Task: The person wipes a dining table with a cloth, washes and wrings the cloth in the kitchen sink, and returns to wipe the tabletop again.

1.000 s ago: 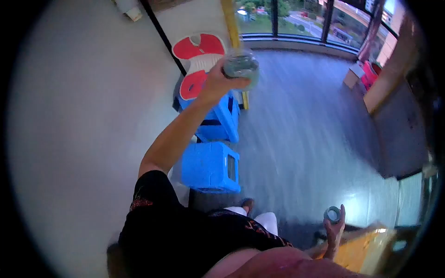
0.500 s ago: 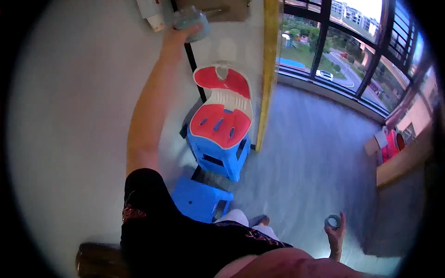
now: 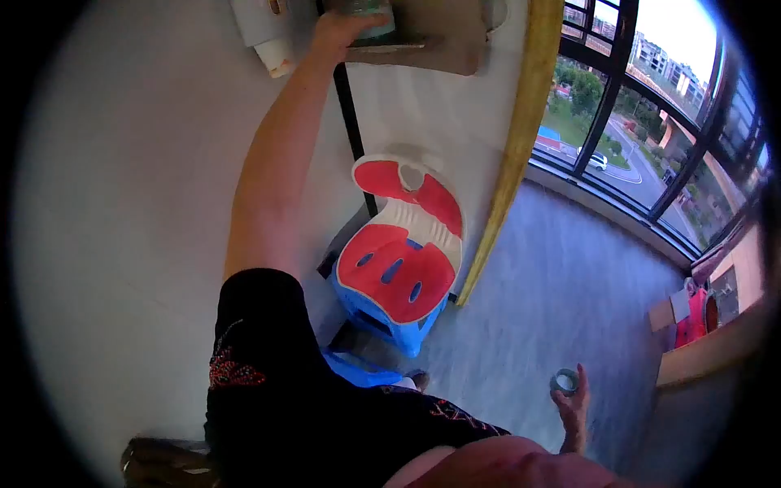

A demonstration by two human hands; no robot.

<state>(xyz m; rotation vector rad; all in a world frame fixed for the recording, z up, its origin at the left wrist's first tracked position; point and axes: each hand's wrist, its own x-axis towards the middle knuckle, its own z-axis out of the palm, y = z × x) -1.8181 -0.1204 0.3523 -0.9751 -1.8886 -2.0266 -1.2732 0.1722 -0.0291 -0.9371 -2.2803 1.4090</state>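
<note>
Jar (image 3: 376,24) in your L hand (image 3: 346,31) cut off by top edge, contents unclear. Round item (image 3: 564,382) in your R hand (image 3: 575,404) too small to ID. Your black top (image 3: 325,415) hides most of lower blue stool (image 3: 359,373).

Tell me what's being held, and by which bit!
The left grip holds a see-through jar around its side. The right grip holds what looks like a small glass, also around its side.
</note>
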